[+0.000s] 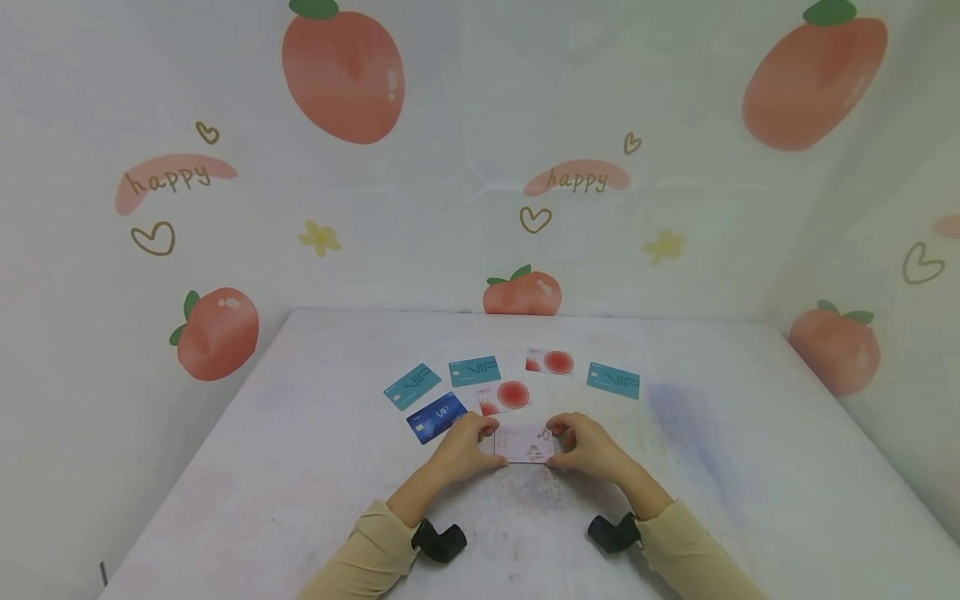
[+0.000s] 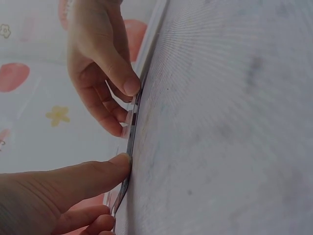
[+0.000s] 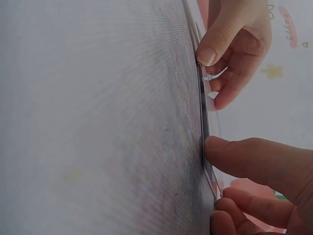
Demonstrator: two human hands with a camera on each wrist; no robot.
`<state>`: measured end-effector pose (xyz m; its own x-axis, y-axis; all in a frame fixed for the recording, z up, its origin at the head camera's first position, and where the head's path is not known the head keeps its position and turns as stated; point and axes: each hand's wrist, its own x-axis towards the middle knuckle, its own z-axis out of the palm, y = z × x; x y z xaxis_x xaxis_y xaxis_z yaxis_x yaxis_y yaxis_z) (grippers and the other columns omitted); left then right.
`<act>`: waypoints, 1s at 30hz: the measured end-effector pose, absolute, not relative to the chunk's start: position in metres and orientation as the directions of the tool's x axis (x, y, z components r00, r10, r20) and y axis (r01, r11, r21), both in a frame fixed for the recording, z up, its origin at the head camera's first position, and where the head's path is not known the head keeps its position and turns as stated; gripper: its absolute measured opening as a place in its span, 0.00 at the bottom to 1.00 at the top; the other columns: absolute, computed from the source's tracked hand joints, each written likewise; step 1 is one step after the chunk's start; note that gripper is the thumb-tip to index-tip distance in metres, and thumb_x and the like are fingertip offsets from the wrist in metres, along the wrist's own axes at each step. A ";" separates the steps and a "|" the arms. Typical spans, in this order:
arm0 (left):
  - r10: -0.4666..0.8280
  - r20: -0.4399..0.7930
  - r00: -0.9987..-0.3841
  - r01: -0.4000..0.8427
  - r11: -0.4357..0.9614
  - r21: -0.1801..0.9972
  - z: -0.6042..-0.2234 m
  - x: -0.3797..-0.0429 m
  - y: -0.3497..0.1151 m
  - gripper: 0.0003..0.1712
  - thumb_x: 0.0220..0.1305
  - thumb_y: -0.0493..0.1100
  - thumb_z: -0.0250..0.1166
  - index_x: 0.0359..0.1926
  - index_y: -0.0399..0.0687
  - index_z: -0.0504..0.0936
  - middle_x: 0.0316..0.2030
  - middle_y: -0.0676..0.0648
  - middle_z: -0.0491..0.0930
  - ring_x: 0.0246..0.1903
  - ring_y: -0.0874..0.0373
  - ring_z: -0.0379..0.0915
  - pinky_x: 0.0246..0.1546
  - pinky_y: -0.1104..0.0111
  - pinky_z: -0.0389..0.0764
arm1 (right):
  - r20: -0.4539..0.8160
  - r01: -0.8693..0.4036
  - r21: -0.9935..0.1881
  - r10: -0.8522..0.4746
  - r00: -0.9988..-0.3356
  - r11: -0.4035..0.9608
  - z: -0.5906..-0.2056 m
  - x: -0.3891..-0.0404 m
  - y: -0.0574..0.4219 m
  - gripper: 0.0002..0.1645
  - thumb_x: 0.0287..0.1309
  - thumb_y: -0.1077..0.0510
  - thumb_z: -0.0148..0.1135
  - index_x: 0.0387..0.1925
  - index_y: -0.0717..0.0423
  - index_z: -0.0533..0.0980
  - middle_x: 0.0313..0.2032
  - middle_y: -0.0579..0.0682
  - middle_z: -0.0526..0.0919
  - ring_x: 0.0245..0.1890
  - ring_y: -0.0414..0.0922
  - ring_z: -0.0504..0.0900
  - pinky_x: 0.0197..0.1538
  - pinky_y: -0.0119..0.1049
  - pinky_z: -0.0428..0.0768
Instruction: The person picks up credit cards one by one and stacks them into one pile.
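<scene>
A pale pink card lies near the middle of the table, in front of the body. My left hand pinches its left end, with the thumb at the near corner and fingers at the far corner. Mirroring this, my right hand grips the right end. From the side, in the left wrist view, the card's thin dark edge runs low along the tabletop between both thumbs. The right wrist view shows the same edge close to the surface.
Beyond the hands lie a dark blue VIP card, teal VIP cards and white cards with red circles. The pale tabletop meets a fruit-printed backdrop at the back.
</scene>
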<state>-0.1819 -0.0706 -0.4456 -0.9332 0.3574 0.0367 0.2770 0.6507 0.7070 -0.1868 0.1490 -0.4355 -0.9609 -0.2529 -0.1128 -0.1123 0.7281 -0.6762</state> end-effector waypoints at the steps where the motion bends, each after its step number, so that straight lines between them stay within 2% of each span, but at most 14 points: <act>1: 0.358 0.036 -0.933 0.277 0.651 0.707 -0.446 -0.182 -0.070 0.31 0.45 0.42 0.74 0.51 0.33 0.77 0.36 0.44 0.74 0.36 0.57 0.65 0.37 0.72 0.71 | -0.112 -0.114 -0.676 -0.255 -0.960 0.728 -0.436 -0.187 0.149 0.29 0.38 0.62 0.75 0.47 0.60 0.76 0.38 0.50 0.78 0.34 0.42 0.71 0.38 0.32 0.73; 30: 0.360 0.038 -0.932 0.289 0.677 0.677 -0.444 -0.180 -0.070 0.31 0.46 0.43 0.74 0.51 0.33 0.77 0.38 0.44 0.74 0.36 0.58 0.65 0.38 0.72 0.73 | -0.099 -0.148 -0.665 -0.284 -0.954 0.732 -0.434 -0.186 0.151 0.29 0.38 0.62 0.75 0.46 0.61 0.76 0.37 0.50 0.77 0.33 0.42 0.70 0.36 0.31 0.71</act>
